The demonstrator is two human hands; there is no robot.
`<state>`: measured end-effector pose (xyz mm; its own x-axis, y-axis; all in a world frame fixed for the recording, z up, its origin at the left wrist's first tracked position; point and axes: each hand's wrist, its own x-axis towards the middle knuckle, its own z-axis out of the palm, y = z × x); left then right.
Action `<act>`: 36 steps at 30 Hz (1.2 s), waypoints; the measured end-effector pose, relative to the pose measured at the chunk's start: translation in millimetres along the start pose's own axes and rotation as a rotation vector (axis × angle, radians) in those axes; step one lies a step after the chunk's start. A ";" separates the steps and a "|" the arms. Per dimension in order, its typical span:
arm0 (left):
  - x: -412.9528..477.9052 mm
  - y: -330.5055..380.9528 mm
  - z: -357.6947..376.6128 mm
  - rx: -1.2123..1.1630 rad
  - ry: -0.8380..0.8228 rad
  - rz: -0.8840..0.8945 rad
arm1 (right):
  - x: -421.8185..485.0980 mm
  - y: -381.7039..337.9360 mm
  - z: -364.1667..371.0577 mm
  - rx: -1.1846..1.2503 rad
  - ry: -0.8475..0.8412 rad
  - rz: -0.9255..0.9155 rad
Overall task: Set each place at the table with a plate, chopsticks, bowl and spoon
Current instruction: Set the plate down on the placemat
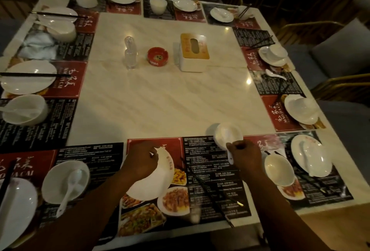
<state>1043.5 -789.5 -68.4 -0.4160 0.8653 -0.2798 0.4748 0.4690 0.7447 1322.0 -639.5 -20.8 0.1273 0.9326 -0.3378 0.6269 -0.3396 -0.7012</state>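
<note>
Left hand (140, 160) grips the plate (156, 182), right hand (247, 155) pinches the spoon (230, 157) by the bowl (227, 133), next up, setting both down

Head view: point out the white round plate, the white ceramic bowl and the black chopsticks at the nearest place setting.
white round plate (154, 182), head view, bare centre of its face.
white ceramic bowl (227, 133), head view, pale inside wall.
black chopsticks (200, 182), head view, middle of one stick's shaft.
</note>
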 end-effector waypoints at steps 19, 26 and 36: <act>22.5 50.8 44.3 0.164 0.129 -0.055 | 85.4 45.3 -6.8 -0.187 -0.172 -0.045; 14.0 19.6 14.9 0.208 0.190 -0.143 | 51.7 2.0 -9.7 -0.411 0.002 -0.521; 19.1 -24.3 -16.1 0.448 0.017 0.002 | -76.4 12.5 104.8 -0.444 -0.770 -0.212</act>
<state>1011.6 -787.2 -82.1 -0.4252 0.8651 -0.2661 0.7633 0.5007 0.4083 1239.6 -727.8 -69.6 -0.4725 0.5767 -0.6664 0.8370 0.0569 -0.5442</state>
